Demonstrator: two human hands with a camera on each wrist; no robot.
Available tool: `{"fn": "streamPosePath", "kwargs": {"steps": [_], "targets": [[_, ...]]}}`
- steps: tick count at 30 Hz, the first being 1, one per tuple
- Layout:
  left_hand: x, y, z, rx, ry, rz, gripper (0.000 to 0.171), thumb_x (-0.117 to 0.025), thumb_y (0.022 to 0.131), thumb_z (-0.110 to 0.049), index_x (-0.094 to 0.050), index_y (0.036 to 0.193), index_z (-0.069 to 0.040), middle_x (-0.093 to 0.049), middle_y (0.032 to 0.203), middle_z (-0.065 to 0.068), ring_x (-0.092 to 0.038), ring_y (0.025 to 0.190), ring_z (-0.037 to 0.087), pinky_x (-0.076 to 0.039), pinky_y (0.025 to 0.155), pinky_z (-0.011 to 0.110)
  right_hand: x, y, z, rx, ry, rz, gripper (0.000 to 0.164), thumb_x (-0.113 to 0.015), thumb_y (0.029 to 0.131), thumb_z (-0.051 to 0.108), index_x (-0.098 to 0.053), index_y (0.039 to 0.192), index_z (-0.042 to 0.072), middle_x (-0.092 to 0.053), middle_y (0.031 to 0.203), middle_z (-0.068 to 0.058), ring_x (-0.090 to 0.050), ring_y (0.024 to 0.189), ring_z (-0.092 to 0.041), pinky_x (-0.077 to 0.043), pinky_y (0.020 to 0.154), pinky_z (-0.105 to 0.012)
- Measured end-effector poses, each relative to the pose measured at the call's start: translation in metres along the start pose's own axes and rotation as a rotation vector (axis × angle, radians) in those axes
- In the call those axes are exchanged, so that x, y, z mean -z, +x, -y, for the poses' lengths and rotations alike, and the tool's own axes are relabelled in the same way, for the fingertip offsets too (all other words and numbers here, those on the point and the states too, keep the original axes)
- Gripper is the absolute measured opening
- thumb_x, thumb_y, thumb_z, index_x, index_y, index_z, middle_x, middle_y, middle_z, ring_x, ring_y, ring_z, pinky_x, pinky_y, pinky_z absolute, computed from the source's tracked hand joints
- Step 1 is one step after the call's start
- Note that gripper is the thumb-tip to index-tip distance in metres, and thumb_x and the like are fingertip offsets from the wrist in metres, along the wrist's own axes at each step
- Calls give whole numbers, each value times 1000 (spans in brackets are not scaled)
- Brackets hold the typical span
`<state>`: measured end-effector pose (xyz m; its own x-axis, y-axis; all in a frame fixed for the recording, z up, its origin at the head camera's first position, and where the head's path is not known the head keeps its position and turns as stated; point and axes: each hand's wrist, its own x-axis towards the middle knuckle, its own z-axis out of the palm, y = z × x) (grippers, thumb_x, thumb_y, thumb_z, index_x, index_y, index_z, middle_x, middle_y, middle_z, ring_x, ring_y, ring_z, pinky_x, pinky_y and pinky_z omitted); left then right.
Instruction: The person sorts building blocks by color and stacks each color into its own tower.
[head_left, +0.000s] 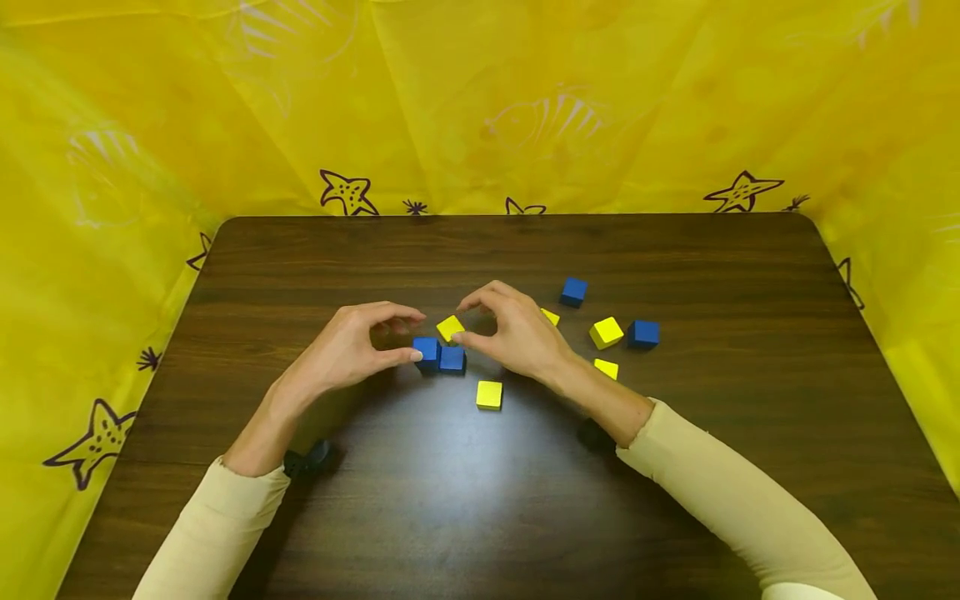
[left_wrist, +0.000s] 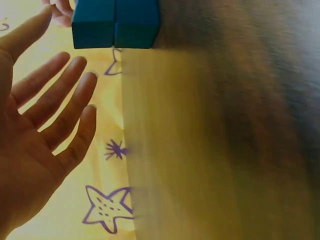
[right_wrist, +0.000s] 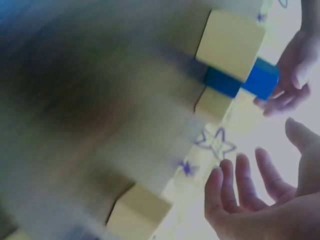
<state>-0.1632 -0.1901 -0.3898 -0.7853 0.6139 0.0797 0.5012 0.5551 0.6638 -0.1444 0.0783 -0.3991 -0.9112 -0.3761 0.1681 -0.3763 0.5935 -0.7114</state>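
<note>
My left hand [head_left: 348,346] is at the left of a small cluster of cubes, thumb and fingers spread apart. Its thumb tip overlaps the upper blue cube [head_left: 427,348] in the head view; the left wrist view shows a gap between them. That cube [left_wrist: 93,22] sits on another blue cube [left_wrist: 137,22]. Beside this stack lies a third blue cube [head_left: 452,359], with a tilted yellow cube [head_left: 450,328] behind it. Over the yellow cube's right side is my right hand [head_left: 517,333], its fingers loosely bent and holding nothing.
A yellow cube [head_left: 489,395] lies just in front of the cluster. To the right are blue cubes [head_left: 573,292] and yellow cubes [head_left: 606,332], some partly hidden by the right arm. A yellow patterned sheet [head_left: 450,108] hangs around the dark wooden table [head_left: 465,500].
</note>
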Motion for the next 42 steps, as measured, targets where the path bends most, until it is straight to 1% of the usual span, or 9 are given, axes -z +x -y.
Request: {"fn": "streamPosePath", "kwargs": {"steps": [7,13,17,21,25,28,32,36,42], "targets": [[1,17,-7,-53,40,-22,46,-84,82,-28,-69,122,-12,-71,114,1,-63,97,18,-52,84,38,16,-5,-13,-11,-10,-15,40,-79,86,32,-68,118,10,-64,116,-7,-60,105,-29,-50,87,-39],[-1,29,-13,-59,36,-21,45,-83,83,-29,-68,123,-14,-70,115,-1,-63,98,18,-52,84,39,23,-9,-20,-12,-41,-25,40,-80,85,31,-68,117,11,-64,113,-7,-60,104,-28,-50,86,-38],[-2,38,-18,-62,30,-14,44,-82,84,-29,-68,124,-16,-70,115,-1,-63,99,19,-51,85,39,30,-13,-25,-2,-52,-39,41,-81,85,28,-68,120,11,-64,112,-7,-60,102,-28,-50,81,-37],[-3,47,-23,-85,65,-7,50,-81,85,-32,-66,129,-16,-69,119,2,-62,101,20,-50,87,40,40,-16,-33,25,-93,-53,46,-80,85,24,-67,127,10,-65,115,-7,-60,92,-27,-49,74,-35],[-4,57,-31,-100,131,29,61,-78,85,-40,-59,139,-19,-62,133,1,-57,118,20,-45,99,41,52,-18,-40,37,-150,-77,51,-81,85,21,-65,131,9,-65,119,-8,-61,100,-28,-50,81,-39],[-5,64,-37,-105,166,59,61,-76,86,-45,-59,139,-18,-59,137,-1,-53,127,18,-40,106,40,59,-20,-46,33,-165,-94,52,-81,84,19,-64,133,10,-64,120,-9,-60,106,-29,-50,86,-42],[-9,73,-45,-106,185,81,54,-76,86,-45,-65,131,-17,-64,129,-1,-58,118,17,-45,100,38,66,-23,-52,36,-160,-112,53,-81,84,16,-63,133,9,-64,120,-11,-60,109,-30,-50,89,-44],[-15,82,-51,-86,202,84,49,-76,87,-42,-66,129,-18,-66,124,-2,-61,107,16,-49,91,36,72,-26,-58,25,-162,-134,53,-82,83,14,-63,132,8,-64,122,-12,-61,110,-30,-50,91,-45],[-26,90,-58,-28,227,71,48,-75,89,-39,-65,131,-19,-66,125,-4,-63,105,18,-51,85,37,78,-29,-64,2,-170,-136,53,-82,83,16,-63,132,7,-64,122,-12,-61,107,-31,-50,89,-46]]}}
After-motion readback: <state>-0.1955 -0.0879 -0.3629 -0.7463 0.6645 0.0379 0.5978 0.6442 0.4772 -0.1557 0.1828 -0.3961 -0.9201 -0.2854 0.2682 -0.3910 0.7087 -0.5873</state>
